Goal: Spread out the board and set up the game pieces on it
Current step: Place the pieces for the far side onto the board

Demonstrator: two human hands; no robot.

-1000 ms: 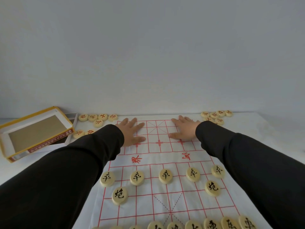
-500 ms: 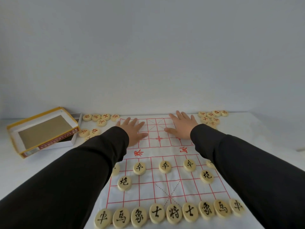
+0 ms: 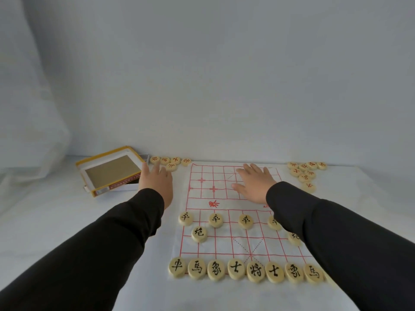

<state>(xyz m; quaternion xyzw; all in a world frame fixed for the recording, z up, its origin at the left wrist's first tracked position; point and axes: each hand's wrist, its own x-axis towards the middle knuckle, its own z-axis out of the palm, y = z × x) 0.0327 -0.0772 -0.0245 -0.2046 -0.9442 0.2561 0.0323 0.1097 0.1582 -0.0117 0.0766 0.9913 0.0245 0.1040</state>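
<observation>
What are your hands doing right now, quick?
Left hand: open, holding nothing, beside the round cream game pieces with red characters.
Right hand: open, lying flat on the white red-lined cloth board.

Long black sleeves on both arms, down to the wrists; hands bare.

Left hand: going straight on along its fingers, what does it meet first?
Probably the cluster of red-lettered pieces just beyond the left hand fingertips, right of the yellow box; depth unclear.

Pale wall [image 3: 202,75], possibly draped fabric; white table [image 3: 45,221]; soft even light.
</observation>
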